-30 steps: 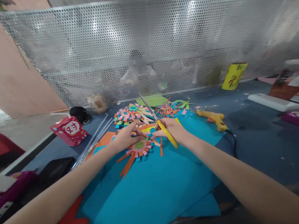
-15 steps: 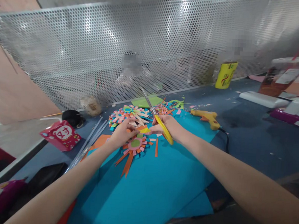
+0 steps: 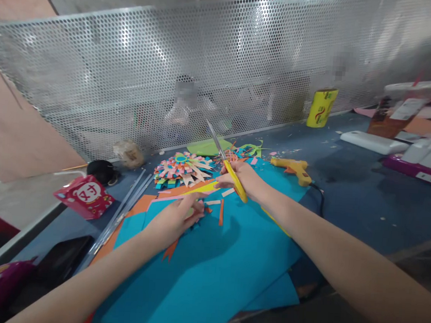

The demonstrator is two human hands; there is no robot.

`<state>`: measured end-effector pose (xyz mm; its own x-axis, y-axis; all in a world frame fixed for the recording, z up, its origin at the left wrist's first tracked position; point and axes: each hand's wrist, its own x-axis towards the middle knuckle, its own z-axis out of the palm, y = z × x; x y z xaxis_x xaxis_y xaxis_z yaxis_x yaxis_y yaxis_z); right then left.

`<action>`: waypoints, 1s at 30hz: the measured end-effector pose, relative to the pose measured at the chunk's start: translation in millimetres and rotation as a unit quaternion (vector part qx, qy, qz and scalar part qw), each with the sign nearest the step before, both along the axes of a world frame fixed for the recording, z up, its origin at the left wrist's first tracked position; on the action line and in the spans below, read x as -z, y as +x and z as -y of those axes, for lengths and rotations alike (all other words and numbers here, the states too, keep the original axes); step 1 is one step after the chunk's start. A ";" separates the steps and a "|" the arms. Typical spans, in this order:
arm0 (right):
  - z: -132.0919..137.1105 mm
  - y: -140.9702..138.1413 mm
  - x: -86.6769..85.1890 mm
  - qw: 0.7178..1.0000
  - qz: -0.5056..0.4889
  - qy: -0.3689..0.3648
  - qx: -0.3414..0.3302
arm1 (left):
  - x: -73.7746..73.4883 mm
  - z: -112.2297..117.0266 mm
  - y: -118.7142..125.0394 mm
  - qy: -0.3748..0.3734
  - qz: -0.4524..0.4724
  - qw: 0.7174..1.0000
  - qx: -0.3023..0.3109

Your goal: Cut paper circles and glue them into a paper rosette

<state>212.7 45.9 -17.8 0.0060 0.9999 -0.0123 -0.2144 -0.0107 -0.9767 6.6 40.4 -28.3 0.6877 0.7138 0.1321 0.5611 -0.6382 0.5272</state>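
My right hand [image 3: 241, 177] is closed on a pair of scissors [image 3: 236, 180] with yellow handles; the blades point up and away. Its fingertips are beside a yellow paper strip [image 3: 211, 186]. My left hand [image 3: 181, 213] curls its fingers round a paper rosette, which it mostly covers; an orange ribbon tail [image 3: 170, 250] of it sticks out below. Under both hands lie large blue paper sheets [image 3: 212, 268]. An orange paper strip [image 3: 221, 213] and small white pieces lie between the hands. Finished-looking fringed paper rosettes [image 3: 182, 164] are piled just beyond.
A yellow glue gun [image 3: 293, 170] with a black cord lies to the right. Clear sticks [image 3: 125, 209] and a red packet [image 3: 85, 196] are on the left. Behind stand a perforated metal screen [image 3: 133, 78], a yellow can [image 3: 321, 108] and a drink cup [image 3: 403, 109].
My left hand has left the yellow paper and come down over the rosette, nearer to me. My right hand stays almost in place with the scissors. A yellow strip now shows beneath the right forearm.
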 end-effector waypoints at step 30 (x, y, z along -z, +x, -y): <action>-7.9 7.0 0.6 1.000 -0.004 -0.005 0.025 | 2.2 -43.8 2.3 0.118 -0.093 0.986 -0.076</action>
